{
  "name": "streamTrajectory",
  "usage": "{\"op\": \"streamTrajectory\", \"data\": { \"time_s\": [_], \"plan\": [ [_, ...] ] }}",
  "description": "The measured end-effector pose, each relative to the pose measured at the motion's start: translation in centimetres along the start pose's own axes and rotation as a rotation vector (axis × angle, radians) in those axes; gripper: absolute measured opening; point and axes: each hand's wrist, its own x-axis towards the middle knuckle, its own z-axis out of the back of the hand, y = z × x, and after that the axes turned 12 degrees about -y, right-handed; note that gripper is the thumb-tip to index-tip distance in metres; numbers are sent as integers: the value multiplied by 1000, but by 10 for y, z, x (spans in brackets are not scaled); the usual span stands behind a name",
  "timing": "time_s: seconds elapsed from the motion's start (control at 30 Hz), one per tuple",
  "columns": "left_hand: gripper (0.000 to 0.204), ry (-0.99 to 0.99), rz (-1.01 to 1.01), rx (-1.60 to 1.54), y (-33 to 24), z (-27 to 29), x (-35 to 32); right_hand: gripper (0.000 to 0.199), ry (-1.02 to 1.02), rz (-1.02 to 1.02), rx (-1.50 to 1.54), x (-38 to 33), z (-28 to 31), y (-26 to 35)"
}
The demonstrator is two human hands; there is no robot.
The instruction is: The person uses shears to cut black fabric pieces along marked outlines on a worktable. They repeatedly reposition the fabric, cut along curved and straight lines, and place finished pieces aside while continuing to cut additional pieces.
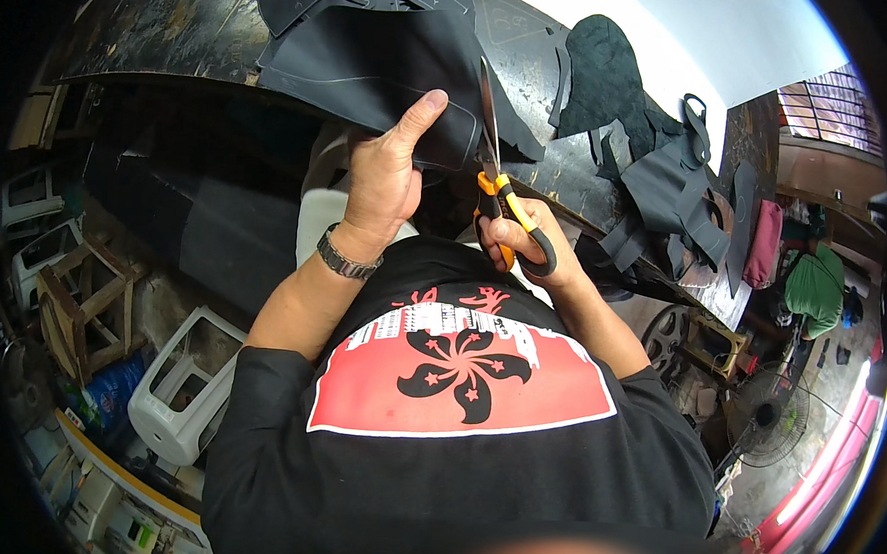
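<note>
Head view: my left hand (383,182) grips a black sheet (373,60) by its near edge, thumb (417,120) on top and pointing toward 1 o'clock, the other fingers hidden underneath. Most of the sheet lies between 9 and 12 o'clock of my thumb tip. At 4 o'clock from that hand, my right hand (548,227) has its fingers wrapped around the handles of the scissors (491,154) (orange, yellow and black ones), blades aimed near 12. Black offcuts (669,177) lie at 2 o'clock from my right hand.
</note>
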Motion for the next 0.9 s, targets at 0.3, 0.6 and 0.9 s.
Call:
{"op": "streamTrajectory", "data": {
  "time_s": [0.3, 0.6, 0.9],
  "plan": [
    [28, 73, -103, 166, -10, 1, 11, 35, 10, -29, -117, -1, 14, 0],
    [19, 133, -294, 317, -18, 1, 17, 36, 117, -25, -78, 0, 16, 1],
    [14, 217, -499, 541, -22, 4, 19, 37, 85, -14, -98, 0, 18, 5]
  ]
}}
